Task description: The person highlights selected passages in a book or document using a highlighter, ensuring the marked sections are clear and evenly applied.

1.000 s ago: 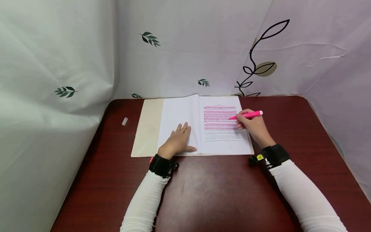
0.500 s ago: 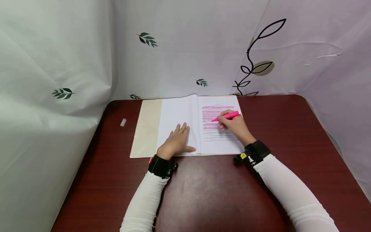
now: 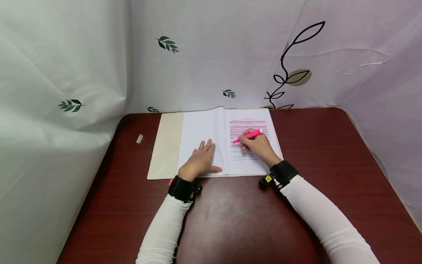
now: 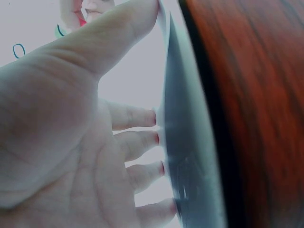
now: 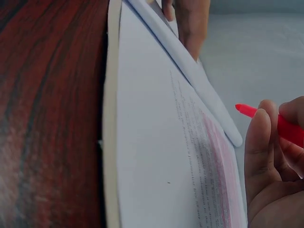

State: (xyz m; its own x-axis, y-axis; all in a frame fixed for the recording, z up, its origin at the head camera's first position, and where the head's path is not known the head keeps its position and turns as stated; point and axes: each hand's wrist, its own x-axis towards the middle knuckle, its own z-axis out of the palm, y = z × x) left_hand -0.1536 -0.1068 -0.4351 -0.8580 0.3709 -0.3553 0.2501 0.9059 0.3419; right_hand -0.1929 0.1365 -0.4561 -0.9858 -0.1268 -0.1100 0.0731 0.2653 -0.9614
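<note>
An open document folder (image 3: 166, 146) lies on the table, with a blank white page (image 3: 201, 124) on its left side and a printed page (image 3: 247, 167) on its right. Many of the printed lines carry pink marks. My left hand (image 3: 199, 160) rests on the blank page with fingers spread and straight. Between the thumb and fingers of my right hand (image 3: 258, 143) is a pink highlighter (image 3: 253, 134), its tip pointing left at the left end of the lines. The right wrist view shows the highlighter (image 5: 290, 130) tip too; whether it touches the paper I cannot tell.
A small white block (image 3: 140, 139) lies on the reddish-brown table (image 3: 230, 220) left of the folder. Behind the table hangs a white cloth (image 3: 197, 66) printed with leaves. Black wrist straps (image 3: 283, 173) sit over white sleeves.
My right hand has moved left with the highlighter, from the right end of the lines to the left end and slightly lower. My left hand has stayed in place on the blank page.
</note>
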